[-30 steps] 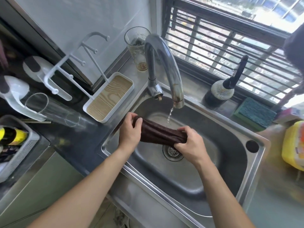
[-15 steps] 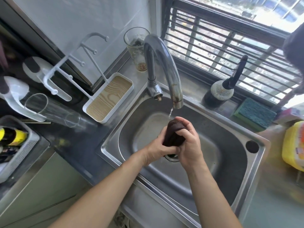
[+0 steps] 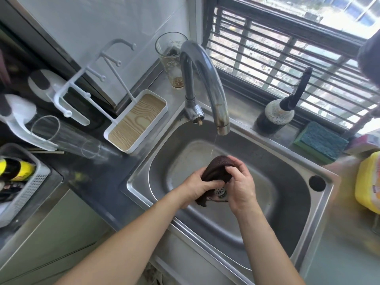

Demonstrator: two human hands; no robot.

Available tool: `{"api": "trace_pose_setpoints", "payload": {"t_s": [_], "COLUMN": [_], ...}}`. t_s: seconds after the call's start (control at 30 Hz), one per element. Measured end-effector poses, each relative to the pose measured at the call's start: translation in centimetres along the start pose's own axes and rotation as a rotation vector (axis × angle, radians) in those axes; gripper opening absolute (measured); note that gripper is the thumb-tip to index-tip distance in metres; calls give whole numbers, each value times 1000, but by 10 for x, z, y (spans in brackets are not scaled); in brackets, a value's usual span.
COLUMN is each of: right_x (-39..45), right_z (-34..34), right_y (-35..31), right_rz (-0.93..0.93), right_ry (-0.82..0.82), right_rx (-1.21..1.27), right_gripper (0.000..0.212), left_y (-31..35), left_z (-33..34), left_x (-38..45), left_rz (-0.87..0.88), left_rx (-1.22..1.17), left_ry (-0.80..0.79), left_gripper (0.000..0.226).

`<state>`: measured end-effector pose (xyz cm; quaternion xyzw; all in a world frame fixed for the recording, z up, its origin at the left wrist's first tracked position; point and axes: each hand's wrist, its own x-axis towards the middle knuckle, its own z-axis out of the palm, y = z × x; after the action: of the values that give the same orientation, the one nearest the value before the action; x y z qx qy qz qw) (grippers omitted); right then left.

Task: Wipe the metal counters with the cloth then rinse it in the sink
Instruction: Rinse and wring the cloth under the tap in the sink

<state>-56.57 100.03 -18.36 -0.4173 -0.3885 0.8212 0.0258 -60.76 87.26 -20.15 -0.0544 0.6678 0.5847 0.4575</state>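
Steel sink (image 3: 320, 204), left hand (image 3: 197, 187) and right hand (image 3: 240, 187) — both gripping cloth (image 3: 218, 169)

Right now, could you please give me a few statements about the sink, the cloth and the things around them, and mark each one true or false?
1. Both hands, the left hand and the right hand, grip the dark brown cloth over the stainless steel sink. True.
2. The curved metal tap is fully off. False: a thin stream of water falls from its spout.
3. The blue and green scrub sponge lies in the sink basin. False: it lies on the ledge by the window.
4. A printed drinking glass stands behind the tap. True.
5. The cloth is spread flat on the counter. False: it is bunched up between the hands above the round drain strainer.
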Motion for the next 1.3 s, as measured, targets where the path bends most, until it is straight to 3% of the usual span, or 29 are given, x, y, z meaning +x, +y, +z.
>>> {"api": "trace_pose_setpoints", "payload": {"t_s": [0.13, 0.27, 0.4, 0.53, 0.63, 0.73, 0.8, 0.9, 1.0, 1.07, 1.17, 1.3], "right_x": [5, 3, 1, 1, -3, -9, -8, -4, 7, 14, 23, 34], "right_z": [-4, -6, -19, -25, -20, -18, -23, -22, -17, -12, -4, -3], "right_y": [2, 13, 0, -10, -2, 4, 9, 9, 7, 12, 17, 24], "right_rz": [-55, 30, 247, 336, 468, 629, 733, 801, 786, 669, 447, 97], "right_ry": [41, -30, -166, -192, -268, -390, -562, -701, -682, -661, -569, -503], "right_rx": [-64, -133, 71, 127, -16, -40, -16, -143, -517, -809, -1201, -1656], "right_gripper": [28, 28, 28, 8, 51, 67, 79, 78, 52, 39, 13, 21], "left_y": [8, 19, 19, 18, 16, 11, 8, 8, 18, 24, 25, 22], "left_z": [-20, -37, -52, -55, -52, -47, -47, -47, -38, -30, -20, -13], "left_x": [3, 11, 9, 3, 4, 5, 6, 9, 6, 4, 5, 7], "left_rz": [60, 208, 336, 567, 795, 941, 976, 864, 559, 355, 213, 102], "left_rx": [342, 809, 923, 1082, 1179, 1262, 1340, 1499, 1686, 1746, 1784, 1702], "left_ry": [-78, -9, 86, 14, -60, -97, -72, -23, -21, -18, 21, 15], "left_gripper": [33, 32, 26, 32, 43, 42, 29, 16, 19, 22, 26, 24]}}
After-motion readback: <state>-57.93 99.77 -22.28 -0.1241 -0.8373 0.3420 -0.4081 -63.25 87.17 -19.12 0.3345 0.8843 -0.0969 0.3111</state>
